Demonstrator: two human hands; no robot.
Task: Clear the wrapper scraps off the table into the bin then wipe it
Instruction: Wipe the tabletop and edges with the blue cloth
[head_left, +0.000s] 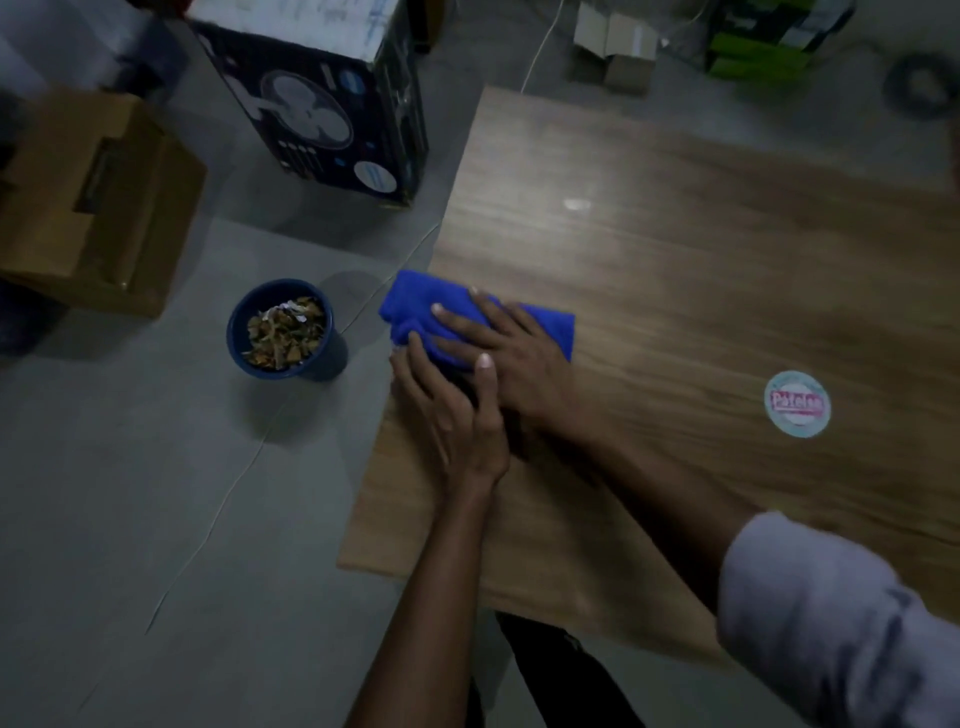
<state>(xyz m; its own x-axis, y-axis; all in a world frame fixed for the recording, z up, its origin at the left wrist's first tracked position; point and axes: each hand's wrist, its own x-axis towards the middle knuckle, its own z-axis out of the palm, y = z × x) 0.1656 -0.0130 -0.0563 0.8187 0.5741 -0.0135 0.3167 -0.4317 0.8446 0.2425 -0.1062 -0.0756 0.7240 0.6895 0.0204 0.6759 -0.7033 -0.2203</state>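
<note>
A folded blue cloth (415, 306) lies at the left edge of the wooden table (675, 249). My right hand (511, 358) lies flat on top of the cloth, fingers spread and pressing it down. My left hand (449, 415) rests at the table edge just below, fingertips touching the cloth's near corner. On the floor left of the table stands a round blue bin (285, 332) holding several brownish wrapper scraps (283, 332). A small white speck (576, 204) lies on the table further back.
A round pink-and-white sticker (796, 404) is on the table at the right. A dark fan box (322, 98) and a brown cardboard box (88, 202) stand on the grey floor to the left. More boxes sit beyond the table's far edge.
</note>
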